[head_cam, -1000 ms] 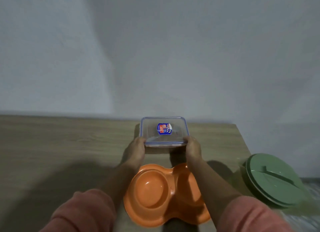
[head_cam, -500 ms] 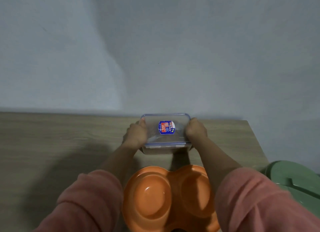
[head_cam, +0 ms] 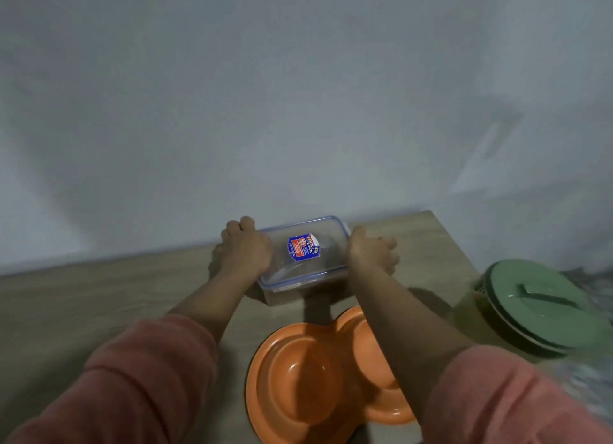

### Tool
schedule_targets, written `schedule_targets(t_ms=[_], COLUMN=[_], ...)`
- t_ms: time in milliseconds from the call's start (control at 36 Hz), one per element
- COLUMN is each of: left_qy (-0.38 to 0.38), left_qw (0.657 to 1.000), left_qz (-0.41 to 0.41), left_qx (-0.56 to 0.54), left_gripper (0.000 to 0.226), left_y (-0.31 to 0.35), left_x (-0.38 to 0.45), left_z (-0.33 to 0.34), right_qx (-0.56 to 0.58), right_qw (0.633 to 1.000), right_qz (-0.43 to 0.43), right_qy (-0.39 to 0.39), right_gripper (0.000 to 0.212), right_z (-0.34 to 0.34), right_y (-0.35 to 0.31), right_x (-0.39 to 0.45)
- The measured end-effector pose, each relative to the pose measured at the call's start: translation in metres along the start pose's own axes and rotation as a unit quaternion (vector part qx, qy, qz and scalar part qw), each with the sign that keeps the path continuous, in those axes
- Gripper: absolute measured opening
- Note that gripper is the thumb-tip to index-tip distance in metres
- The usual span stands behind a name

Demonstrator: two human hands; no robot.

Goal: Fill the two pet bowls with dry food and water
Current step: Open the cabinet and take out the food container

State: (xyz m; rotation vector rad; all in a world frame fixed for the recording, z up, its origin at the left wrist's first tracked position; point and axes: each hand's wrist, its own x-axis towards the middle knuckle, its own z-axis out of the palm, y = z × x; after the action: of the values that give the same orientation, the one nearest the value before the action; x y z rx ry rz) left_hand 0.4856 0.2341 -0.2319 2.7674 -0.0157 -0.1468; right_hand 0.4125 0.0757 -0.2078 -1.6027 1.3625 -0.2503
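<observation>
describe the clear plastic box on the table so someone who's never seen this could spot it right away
On the wooden table, near the wall at its far edge, just beyond the orange double pet bowl, sits the clear plastic box, held at its sides by the left hand and right hand. Only it is see-through, with a blue-rimmed lid and a blue-and-red sticker.

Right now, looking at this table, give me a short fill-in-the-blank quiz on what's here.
1. Both hands, left hand and right hand, grip the ends of the clear ____.
2. The double pet bowl is coloured ____.
3. Both cups of the bowl are ____.
4. The green lid lies to the bowl's ____.

Missing words: container; orange; empty; right
</observation>
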Motion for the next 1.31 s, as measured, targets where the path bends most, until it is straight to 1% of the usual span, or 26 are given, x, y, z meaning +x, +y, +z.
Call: schedule_targets(t_ms=[83,167,194,250,306,333,417,528,611,667,750,833,889,944,1000,1056,1139,1222,1306], left_qy=[-0.027,-0.075,-0.09,-0.116,-0.127,-0.13,-0.137,-0.175,-0.205,-0.213,-0.186,-0.165,-0.135,-0.104,-0.07,-0.04,-0.007,0.018,0.011], left_qw=[0.996,0.984,0.979,0.967,0.953,0.945,0.925,0.928,0.933,0.933,0.936,0.933,0.937,0.945,0.953,0.963,0.977,0.984,0.991], left_qz=[0.079,0.152,0.168,0.197,0.23,0.248,0.284,0.272,0.251,0.249,0.258,0.271,0.276,0.27,0.264,0.25,0.211,0.175,0.128], left_qx=[0.013,0.047,0.065,0.115,0.151,0.168,0.21,0.186,0.154,0.15,0.15,0.167,0.165,0.152,0.13,0.095,0.036,0.01,-0.025], left_gripper=[0.039,0.046,0.05,0.05,0.048,0.05,0.061,0.064,0.057,0.053,0.056,0.062,0.054,0.042,0.041,0.044,0.052,0.053,0.053], left_y=[0.007,0.02,0.024,0.032,0.036,0.039,0.038,0.042,0.044,0.045,0.044,0.042,0.043,0.043,0.043,0.04,0.033,0.015,-0.012], left_x=[0.019,0.034,0.035,0.038,0.041,0.043,0.049,0.056,0.058,0.059,0.061,0.057,0.053,0.044,0.036,0.03,0.025,0.015,0.0], left_z=[-0.009,-0.008,-0.008,-0.007,-0.005,-0.004,-0.003,-0.001,0.0,0.0,0.0,-0.003,-0.004,-0.009,-0.017,-0.027,-0.044,-0.064,-0.079], right_qx=[0.109,0.22,0.238,0.249,0.26,0.268,0.285,0.295,0.304,0.309,0.3,0.27,0.246,0.24,0.226,0.195,0.164,0.146,0.087], right_qw=[0.988,0.953,0.942,0.933,0.931,0.929,0.921,0.917,0.913,0.91,0.918,0.93,0.94,0.948,0.959,0.971,0.983,0.988,0.992], right_qz=[0.105,0.17,0.179,0.179,0.17,0.167,0.169,0.164,0.159,0.155,0.15,0.147,0.147,0.143,0.13,0.111,0.062,0.001,-0.064], right_qy=[-0.041,-0.121,-0.153,-0.187,-0.193,-0.193,-0.206,-0.21,-0.222,-0.23,-0.213,-0.202,-0.186,-0.154,-0.113,-0.077,-0.053,-0.049,-0.06], right_gripper=[0.071,0.069,0.066,0.057,0.043,0.037,0.033,0.035,0.037,0.035,0.031,0.033,0.042,0.058,0.074,0.079,0.077,0.075,0.065], right_z=[0.002,0.01,0.014,0.019,0.02,0.019,0.016,0.015,0.014,0.016,0.019,0.019,0.018,0.016,0.013,0.009,0.002,0.005,0.01], right_y=[0.009,0.022,0.026,0.032,0.035,0.036,0.037,0.039,0.045,0.047,0.05,0.051,0.051,0.047,0.041,0.035,0.023,0.011,0.002], right_x=[-0.026,-0.047,-0.052,-0.058,-0.06,-0.061,-0.064,-0.064,-0.061,-0.059,-0.057,-0.056,-0.055,-0.058,-0.063,-0.068,-0.077,-0.091,-0.107])
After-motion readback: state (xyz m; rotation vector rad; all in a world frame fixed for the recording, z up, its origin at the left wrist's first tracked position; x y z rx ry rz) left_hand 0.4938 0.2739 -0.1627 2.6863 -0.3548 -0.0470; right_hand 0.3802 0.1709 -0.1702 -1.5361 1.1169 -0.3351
